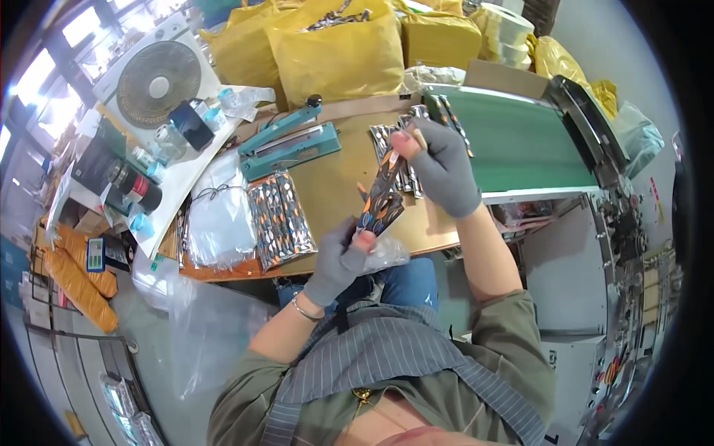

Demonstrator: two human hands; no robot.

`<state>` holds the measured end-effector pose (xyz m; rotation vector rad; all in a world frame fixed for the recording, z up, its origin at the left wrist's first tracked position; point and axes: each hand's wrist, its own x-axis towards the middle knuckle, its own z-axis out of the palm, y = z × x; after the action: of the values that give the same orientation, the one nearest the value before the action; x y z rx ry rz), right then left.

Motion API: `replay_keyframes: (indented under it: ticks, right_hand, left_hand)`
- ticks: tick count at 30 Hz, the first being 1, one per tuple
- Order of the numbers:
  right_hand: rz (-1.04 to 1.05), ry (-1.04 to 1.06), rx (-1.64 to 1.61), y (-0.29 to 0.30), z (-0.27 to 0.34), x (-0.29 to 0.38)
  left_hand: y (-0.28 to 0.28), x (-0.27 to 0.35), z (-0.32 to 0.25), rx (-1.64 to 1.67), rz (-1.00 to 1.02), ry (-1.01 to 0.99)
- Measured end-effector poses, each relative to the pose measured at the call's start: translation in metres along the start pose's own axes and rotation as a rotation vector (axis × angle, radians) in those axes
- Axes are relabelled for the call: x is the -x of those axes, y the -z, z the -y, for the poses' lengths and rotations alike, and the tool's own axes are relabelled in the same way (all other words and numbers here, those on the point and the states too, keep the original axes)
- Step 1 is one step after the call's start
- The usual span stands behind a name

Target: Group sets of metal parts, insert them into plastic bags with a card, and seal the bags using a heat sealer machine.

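A bundle of slim dark packets (381, 192) with orange and white leaf-like marks is held slantwise above the table. My left hand (338, 262), in a grey glove with bare fingertips, grips its lower end. Gloved the same way, my right hand (443, 167) has its thumb and fingers at the upper end. A crumpled clear plastic bag (390, 255) lies by the table edge, just right of my left hand. More loose packets (381, 134) lie behind the bundle, partly hidden by my right hand. Left of my hands is a clear bag filled with packets (281, 220).
A teal impulse heat sealer (295, 146) stands at the back left of the brown table (329, 195), behind a stack of clear bags (222, 217). To the right runs a green conveyor belt (519, 142). Yellow sacks (340, 61) line the back; a fan (159, 83) stands far left.
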<state>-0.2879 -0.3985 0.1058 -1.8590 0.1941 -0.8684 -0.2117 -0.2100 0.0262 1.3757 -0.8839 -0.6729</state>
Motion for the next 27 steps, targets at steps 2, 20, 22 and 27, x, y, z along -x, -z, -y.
replay_keyframes:
  ticks: [2,20,22,27]
  right_hand:
    - [-0.01,-0.15,-0.387,0.005,-0.006,0.007]
    - [-0.327,-0.339,-0.376,0.087,-0.038,0.059]
    - [-0.552,-0.33,-0.308,0.111,-0.046,0.058]
    - [-0.889,-0.314,-0.458,0.228,-0.094,0.073]
  left_hand:
    - [-0.012,-0.001,0.001,0.094,-0.026,-0.085]
    - [-0.096,-0.029,-0.003,0.075,0.068,0.32]
    - [-0.098,-0.033,0.0,0.035,0.173,0.358]
    - [-0.092,-0.027,0.012,-0.096,0.193,0.394]
